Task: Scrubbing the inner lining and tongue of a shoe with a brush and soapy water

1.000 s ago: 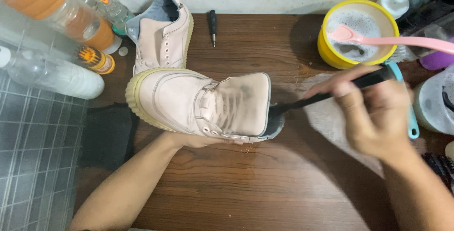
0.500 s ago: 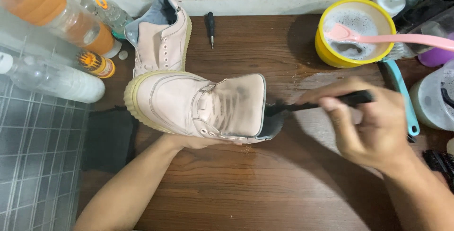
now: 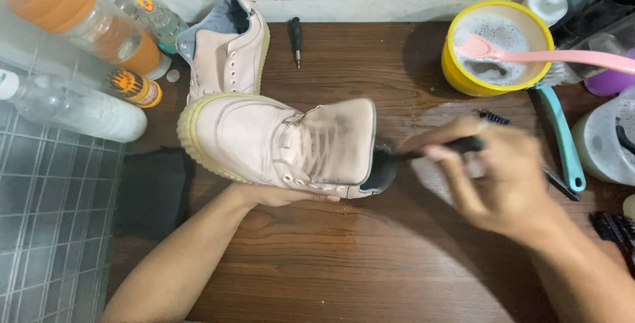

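On the table, left hand (image 3: 278, 194) grips 1 of 2 shoes (image 3: 284, 144); right hand (image 3: 496, 177) fingers clench 1 brush (image 3: 423, 154).

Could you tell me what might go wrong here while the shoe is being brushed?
1. The left hand props the pink shoe only from beneath, so hard strokes of the black brush in the right hand could tip it.
2. The yellow bowl of soapy water sits near the right hand, with a pink brush sticking out over its rim; a wide stroke might knock it.
3. Wet patches on the wooden table could soil the second shoe.
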